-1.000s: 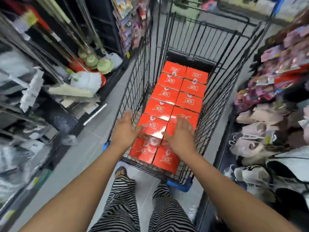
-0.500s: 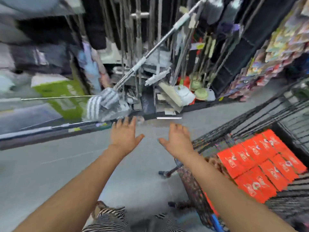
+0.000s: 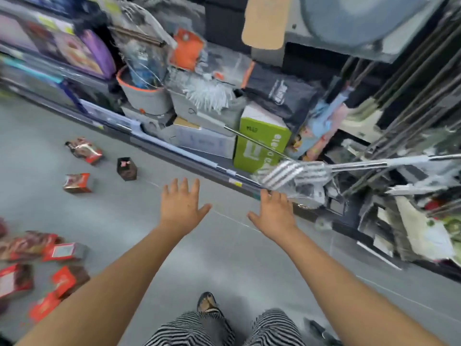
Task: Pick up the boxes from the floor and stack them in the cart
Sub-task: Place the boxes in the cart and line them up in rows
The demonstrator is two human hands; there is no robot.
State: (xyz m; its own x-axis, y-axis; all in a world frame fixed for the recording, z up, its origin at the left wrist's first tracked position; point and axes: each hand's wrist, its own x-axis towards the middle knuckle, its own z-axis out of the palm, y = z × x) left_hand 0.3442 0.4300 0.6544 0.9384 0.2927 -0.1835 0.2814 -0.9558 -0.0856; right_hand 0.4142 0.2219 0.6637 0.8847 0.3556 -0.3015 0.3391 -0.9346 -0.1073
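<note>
**Empty hands above a box-strewn floor**

Red boxes (image 3: 62, 250) are lying scattered on the grey floor (image 3: 224, 258) around nine o'clock. Left hand (image 3: 180, 208) and right hand (image 3: 274, 216) are hovering, pointing toward twelve, fingers spread, holding nothing.

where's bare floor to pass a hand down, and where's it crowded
Bare floor runs from the shelf base to the striped trousers, under the open left hand and right hand. Crowded: box pile lower left; three scattered boxes further up; the shelf itself.
</note>
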